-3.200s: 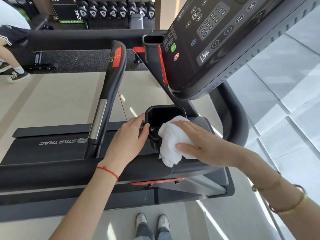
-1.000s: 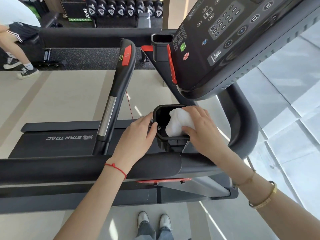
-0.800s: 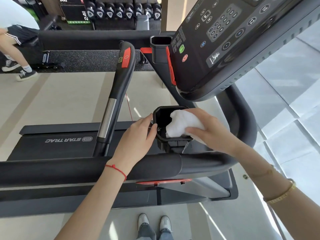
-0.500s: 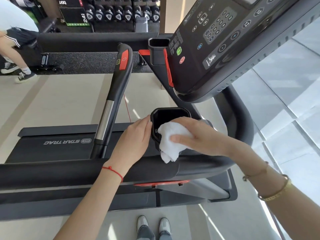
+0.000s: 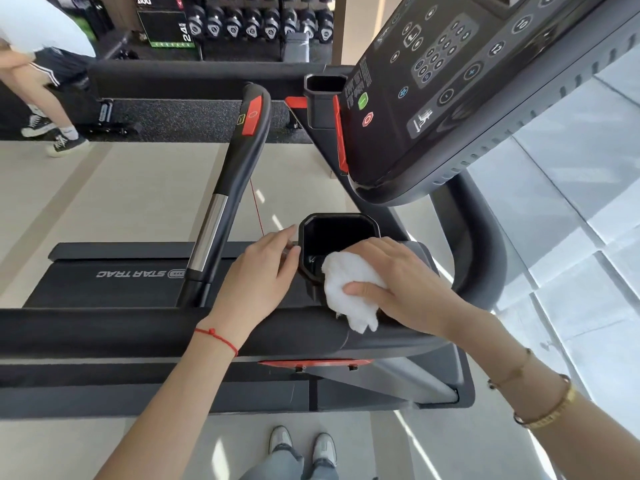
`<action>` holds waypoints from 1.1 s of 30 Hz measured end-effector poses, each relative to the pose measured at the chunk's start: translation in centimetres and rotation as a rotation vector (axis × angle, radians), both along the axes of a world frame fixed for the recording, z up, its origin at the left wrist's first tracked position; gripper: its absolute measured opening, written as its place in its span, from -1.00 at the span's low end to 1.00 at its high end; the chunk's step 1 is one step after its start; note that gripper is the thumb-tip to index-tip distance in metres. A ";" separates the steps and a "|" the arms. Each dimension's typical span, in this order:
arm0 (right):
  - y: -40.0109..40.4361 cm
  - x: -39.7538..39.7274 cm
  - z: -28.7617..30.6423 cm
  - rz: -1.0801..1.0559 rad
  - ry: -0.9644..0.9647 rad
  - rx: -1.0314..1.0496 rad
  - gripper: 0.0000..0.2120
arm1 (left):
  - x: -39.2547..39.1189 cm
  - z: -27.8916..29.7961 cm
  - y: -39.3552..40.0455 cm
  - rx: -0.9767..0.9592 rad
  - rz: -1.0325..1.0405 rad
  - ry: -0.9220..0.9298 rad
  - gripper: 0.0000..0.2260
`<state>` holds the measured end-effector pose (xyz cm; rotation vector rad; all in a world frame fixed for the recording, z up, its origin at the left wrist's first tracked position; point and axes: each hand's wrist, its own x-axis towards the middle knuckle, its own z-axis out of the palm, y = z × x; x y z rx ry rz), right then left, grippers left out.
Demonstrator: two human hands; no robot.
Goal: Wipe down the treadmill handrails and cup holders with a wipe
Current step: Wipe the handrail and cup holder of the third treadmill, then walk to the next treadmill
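Observation:
A black cup holder (image 5: 337,225) sits below the treadmill console. My right hand (image 5: 403,284) grips a bunched white wipe (image 5: 351,294) against the holder's near rim, with the wipe hanging down its outer front wall onto the black handrail (image 5: 104,330). My left hand (image 5: 261,271) rests against the holder's left side with straight fingers. A second cup holder (image 5: 323,86) stands farther back. A black grip bar with a silver sensor and red button (image 5: 227,206) rises to the left.
The sloping console (image 5: 450,84) hangs over the cup holder. The curved right handrail (image 5: 481,244) wraps round at the right. The belt deck (image 5: 114,278) lies below. A person's legs (image 5: 45,98) stand at the far left by a dumbbell rack (image 5: 259,24).
The wipe has come out of the cup holder's inside. My right hand has drawn it over the near rim and down the front wall. My left hand has stayed in place.

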<state>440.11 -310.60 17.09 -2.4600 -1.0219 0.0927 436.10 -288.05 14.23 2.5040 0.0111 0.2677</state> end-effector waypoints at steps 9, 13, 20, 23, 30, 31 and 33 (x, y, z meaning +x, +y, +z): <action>5.2 -2.8 -1.0 0.079 -0.093 0.068 -0.59 | -7.1 1.8 4.0 -0.009 0.243 -0.185 -0.65; 6.9 -3.9 -0.7 0.167 -0.049 0.151 -0.61 | -11.6 1.7 6.7 0.009 0.371 -0.211 -0.67; 14.7 -6.7 -0.6 0.277 -0.059 0.172 -0.62 | -19.5 1.2 10.6 0.041 0.556 -0.242 -0.69; 18.5 -8.6 -0.5 0.337 -0.041 0.209 -0.63 | -23.5 1.0 13.4 0.030 0.657 -0.241 -0.71; 30.5 -17.1 -0.7 0.522 0.085 0.265 -0.61 | -36.0 0.5 21.5 0.067 0.913 -0.221 -0.72; 31.9 -18.1 -0.8 0.533 0.107 0.267 -0.61 | -37.5 0.4 22.3 0.087 0.933 -0.219 -0.72; 35.3 -20.5 -1.1 0.566 0.143 0.278 -0.61 | -40.9 0.3 24.4 0.121 0.982 -0.205 -0.73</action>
